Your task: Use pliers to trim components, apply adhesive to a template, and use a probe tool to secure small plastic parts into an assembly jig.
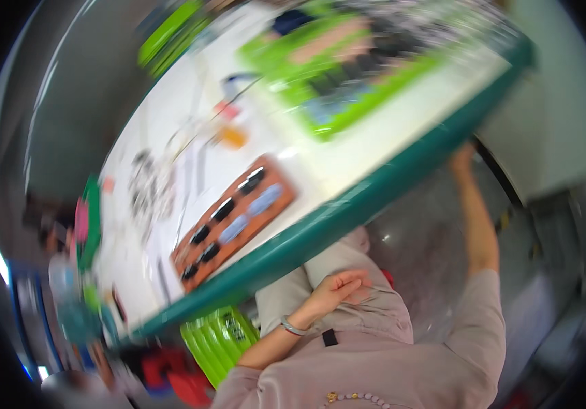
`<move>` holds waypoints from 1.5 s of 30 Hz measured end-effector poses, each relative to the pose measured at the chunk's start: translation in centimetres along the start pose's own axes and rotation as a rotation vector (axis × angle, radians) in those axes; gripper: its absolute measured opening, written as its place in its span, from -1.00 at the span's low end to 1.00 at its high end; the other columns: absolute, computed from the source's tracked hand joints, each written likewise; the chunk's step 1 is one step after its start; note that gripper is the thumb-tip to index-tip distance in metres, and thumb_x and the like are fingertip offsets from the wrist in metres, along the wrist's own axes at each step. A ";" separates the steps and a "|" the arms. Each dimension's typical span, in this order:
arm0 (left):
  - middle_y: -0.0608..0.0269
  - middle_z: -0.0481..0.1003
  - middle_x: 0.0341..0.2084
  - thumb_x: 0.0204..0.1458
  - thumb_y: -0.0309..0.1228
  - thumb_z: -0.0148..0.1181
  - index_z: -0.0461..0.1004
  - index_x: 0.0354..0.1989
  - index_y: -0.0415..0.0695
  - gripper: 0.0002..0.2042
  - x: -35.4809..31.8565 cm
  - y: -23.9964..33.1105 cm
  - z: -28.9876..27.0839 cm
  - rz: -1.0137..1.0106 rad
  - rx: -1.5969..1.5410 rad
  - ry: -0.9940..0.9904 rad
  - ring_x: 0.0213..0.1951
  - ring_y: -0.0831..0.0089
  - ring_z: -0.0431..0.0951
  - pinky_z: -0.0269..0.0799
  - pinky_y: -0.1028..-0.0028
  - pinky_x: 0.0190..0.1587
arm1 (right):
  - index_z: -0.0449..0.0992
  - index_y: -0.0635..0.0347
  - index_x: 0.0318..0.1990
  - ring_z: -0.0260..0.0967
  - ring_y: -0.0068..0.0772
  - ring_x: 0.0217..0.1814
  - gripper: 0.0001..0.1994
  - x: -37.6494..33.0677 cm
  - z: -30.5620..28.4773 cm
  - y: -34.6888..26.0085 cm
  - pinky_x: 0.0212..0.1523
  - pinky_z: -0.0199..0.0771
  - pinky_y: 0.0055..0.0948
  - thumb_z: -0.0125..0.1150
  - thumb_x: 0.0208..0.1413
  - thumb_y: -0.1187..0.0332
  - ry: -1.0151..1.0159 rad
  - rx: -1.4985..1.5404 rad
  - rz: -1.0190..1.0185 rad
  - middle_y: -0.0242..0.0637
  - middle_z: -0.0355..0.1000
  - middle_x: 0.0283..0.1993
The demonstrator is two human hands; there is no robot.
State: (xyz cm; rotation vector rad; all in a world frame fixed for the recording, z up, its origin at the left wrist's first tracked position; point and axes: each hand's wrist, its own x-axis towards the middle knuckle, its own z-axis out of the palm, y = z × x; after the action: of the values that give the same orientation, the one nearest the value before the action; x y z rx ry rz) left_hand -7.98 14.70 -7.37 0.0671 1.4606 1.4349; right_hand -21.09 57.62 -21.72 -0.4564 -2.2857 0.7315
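My left hand (pixel 339 289) rests above my lap with its fingers stretched out and nothing in them. A bracelet circles that wrist. My right arm reaches out to the right, and my right hand (pixel 463 158) is at the underside of the table's green edge. Its fingers are blurred and partly hidden there. On the table near the front edge lies a reddish-brown tray (pixel 266 213) with a row of glossy black oval pieces (pixel 223 209) and several light blue ones (pixel 233 230). Neither hand touches it.
A white table (pixel 347 158) with a thick green rim (pixel 347 211) crosses the view at a slant. A blurred bright green tray (pixel 392 87) of dark and light pieces stands farther back. A green crate (pixel 212 341) is below the rim. Another person (pixel 68 279) is at far left.
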 end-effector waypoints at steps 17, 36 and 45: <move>0.41 0.48 -0.32 0.15 -0.19 0.02 0.52 -0.24 -0.17 -0.71 -20.1 -10.5 -5.9 0.039 -0.229 1.551 -0.28 0.68 0.36 0.22 0.64 -0.22 | 0.35 0.41 -0.05 0.26 -0.01 -0.04 -0.72 11.2 -2.0 11.9 0.04 0.22 -0.19 -0.01 0.08 0.48 -0.431 0.079 -0.438 0.04 0.33 -0.03; 0.25 0.37 -0.63 0.06 -0.27 0.05 0.51 -0.32 -0.22 -0.75 -25.7 1.5 -15.6 0.822 0.460 1.715 -0.53 0.52 0.33 0.25 0.55 -0.44 | 0.43 0.36 -0.09 0.37 -0.24 -0.30 -0.76 -8.2 -10.3 -8.8 -0.23 0.39 -0.37 0.04 0.14 0.40 -0.452 -0.178 -0.343 0.02 0.42 -0.21; 0.23 0.39 -0.04 -0.22 -0.43 0.30 0.53 -0.23 -0.11 -0.71 -23.2 11.7 -24.5 0.730 1.198 1.234 0.05 0.18 0.21 0.14 0.30 0.09 | 0.43 0.42 -0.15 0.38 -0.40 -0.46 -0.83 -6.5 -15.1 -32.9 -0.40 0.41 -0.54 -0.01 0.12 0.56 -0.430 0.235 -0.380 -0.17 0.42 -0.40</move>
State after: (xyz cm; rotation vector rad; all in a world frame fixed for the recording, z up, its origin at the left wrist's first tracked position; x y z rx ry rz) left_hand -20.57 -14.36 9.11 0.5810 3.4385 0.8059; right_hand -9.70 34.37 4.40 0.2673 -2.5261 0.9518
